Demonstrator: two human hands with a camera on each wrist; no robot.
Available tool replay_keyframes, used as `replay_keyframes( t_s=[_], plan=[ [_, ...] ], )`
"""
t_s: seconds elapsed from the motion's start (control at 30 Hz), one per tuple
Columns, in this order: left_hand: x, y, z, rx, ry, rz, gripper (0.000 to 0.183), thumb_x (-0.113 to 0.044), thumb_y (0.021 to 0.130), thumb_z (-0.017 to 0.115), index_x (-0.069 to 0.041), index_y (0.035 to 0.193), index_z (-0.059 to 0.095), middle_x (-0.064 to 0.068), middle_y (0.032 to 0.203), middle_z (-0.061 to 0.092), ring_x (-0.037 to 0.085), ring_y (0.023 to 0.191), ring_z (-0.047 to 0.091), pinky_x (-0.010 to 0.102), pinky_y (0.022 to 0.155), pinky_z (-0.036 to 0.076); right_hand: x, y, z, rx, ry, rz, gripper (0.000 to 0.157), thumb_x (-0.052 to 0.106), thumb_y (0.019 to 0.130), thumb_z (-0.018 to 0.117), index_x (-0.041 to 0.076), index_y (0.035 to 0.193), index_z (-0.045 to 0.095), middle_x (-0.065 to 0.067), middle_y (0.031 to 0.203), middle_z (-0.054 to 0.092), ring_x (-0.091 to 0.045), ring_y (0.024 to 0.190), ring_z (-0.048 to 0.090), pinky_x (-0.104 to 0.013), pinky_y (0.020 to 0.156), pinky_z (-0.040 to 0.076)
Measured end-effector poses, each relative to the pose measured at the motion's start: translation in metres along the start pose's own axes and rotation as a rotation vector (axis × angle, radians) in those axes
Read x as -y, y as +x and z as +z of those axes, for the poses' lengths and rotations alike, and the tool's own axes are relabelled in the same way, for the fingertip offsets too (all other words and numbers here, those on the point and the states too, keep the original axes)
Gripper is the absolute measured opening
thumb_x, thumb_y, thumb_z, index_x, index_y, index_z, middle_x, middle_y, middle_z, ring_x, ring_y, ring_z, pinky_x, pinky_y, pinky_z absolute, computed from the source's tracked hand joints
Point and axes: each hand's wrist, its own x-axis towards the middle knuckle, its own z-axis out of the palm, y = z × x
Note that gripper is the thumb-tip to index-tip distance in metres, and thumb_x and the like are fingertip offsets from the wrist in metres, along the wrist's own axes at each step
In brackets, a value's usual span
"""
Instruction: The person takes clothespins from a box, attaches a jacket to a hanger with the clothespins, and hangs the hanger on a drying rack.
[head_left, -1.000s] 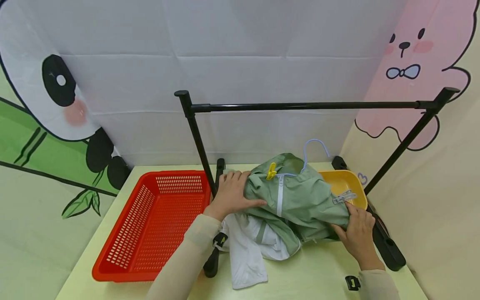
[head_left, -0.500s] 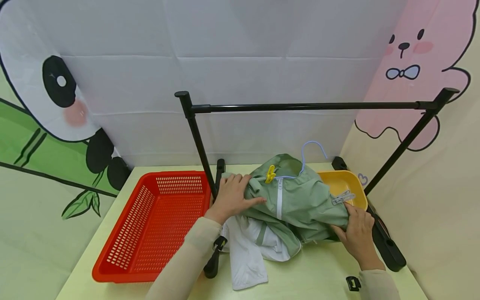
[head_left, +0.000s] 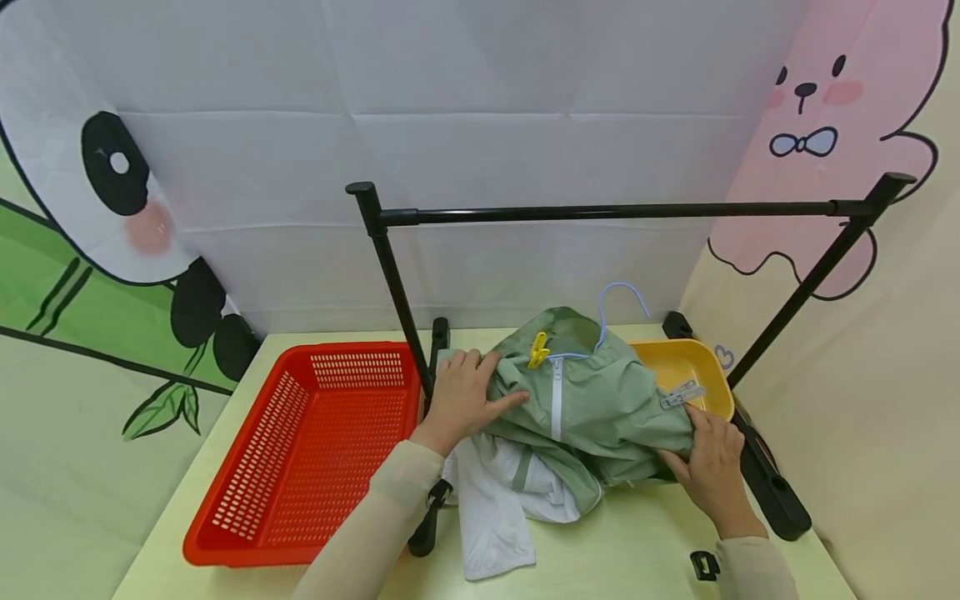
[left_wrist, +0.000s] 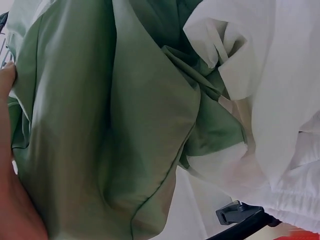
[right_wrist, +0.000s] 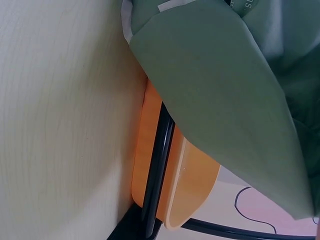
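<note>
A light green zip jacket (head_left: 611, 400) with white parts hangs on a blue hanger (head_left: 619, 285) whose hook sticks up from the collar. My left hand (head_left: 465, 396) grips its left shoulder, thumb on the front. On the other side, my right hand (head_left: 712, 467) pinches the garment just below a grey clothespin (head_left: 682, 394). A yellow clothespin (head_left: 538, 350) sits beside the collar, left of the white zipper. White cloth (head_left: 491, 525) trails from under the jacket onto the table. In the left wrist view, green folds (left_wrist: 150, 110) fill most of the frame.
A black rack (head_left: 607, 212) spans the table, its crossbar above and behind the jacket. To the left stands a red basket (head_left: 202, 508). A yellow tray (head_left: 712, 371) is partly covered at the back right. A small black buckle (head_left: 705, 566) lies near the right sleeve.
The hanger hook has shifted slightly left and down, and the yellow clothespin and upper jacket have moved slightly left with it. Both hands keep their hold on the jacket.
</note>
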Motion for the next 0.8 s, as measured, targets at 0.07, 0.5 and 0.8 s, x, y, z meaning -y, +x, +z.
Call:
replay_keyframes(
  t_s=[0.07,0.5,0.8],
  plan=[
    [0.000,-0.001,0.000,-0.029,-0.002,0.008,0.086,-0.079,0.089,0.034,-0.008,0.128,0.061,0.014,0.102,0.060,0.031,0.090,0.054,0.042,0.074,0.041,0.000,0.000,0.000,0.016,0.003,0.007,0.079,0.062,0.098,0.039,-0.010,0.129,0.040,-0.030,0.107,0.044,-0.042,0.087,0.036,-0.052,0.076,0.022],
    [0.007,-0.005,0.005,-0.185,0.020,0.100,0.060,-0.065,0.096,0.043,-0.011,0.105,0.067,0.012,0.090,0.062,0.029,0.078,0.052,0.040,0.063,0.044,0.002,-0.001,0.000,0.054,0.013,0.021,0.080,0.063,0.098,0.037,-0.011,0.128,0.040,-0.031,0.108,0.044,-0.043,0.090,0.037,-0.053,0.077,0.023],
    [0.010,-0.005,0.004,-0.203,0.016,0.148,0.050,-0.057,0.099,0.044,-0.011,0.092,0.062,0.008,0.083,0.062,0.025,0.068,0.049,0.035,0.059,0.042,0.003,-0.002,0.000,0.084,0.018,0.036,0.083,0.065,0.097,0.035,-0.012,0.128,0.040,-0.032,0.110,0.044,-0.045,0.093,0.037,-0.056,0.079,0.023]
  ],
)
